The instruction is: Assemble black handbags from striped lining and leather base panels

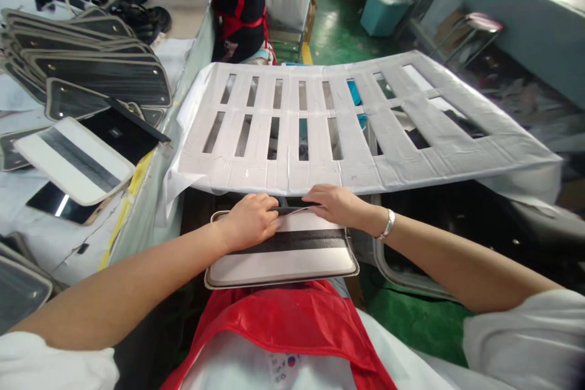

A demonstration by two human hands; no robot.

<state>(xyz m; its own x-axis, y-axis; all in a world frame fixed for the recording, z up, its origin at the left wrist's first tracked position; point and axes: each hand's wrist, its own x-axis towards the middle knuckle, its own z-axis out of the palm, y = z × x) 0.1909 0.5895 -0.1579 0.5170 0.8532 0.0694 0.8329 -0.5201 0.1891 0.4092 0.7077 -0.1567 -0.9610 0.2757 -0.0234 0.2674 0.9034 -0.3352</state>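
Note:
In front of my red apron, a flat bag panel [283, 267] lies tilted toward me, white with a dark stripe across it and a pale rim. My left hand [251, 222] has its fingers curled over the panel's upper edge. Close beside it, my right hand [336, 206] grips that same edge, thumb and fingers closed. Between them runs a narrow black strip [287, 210], which both hands hold. The fingertips are partly hidden behind the strip.
Just beyond my hands stands a white-covered slotted rack [356, 164]. On the left table, a stack of dark bag panels [100, 82], a loose striped panel [77, 161] and a phone [64, 202] lie. A co-worker [228, 0] works behind it. Large dark panels [425, 256] are under the rack.

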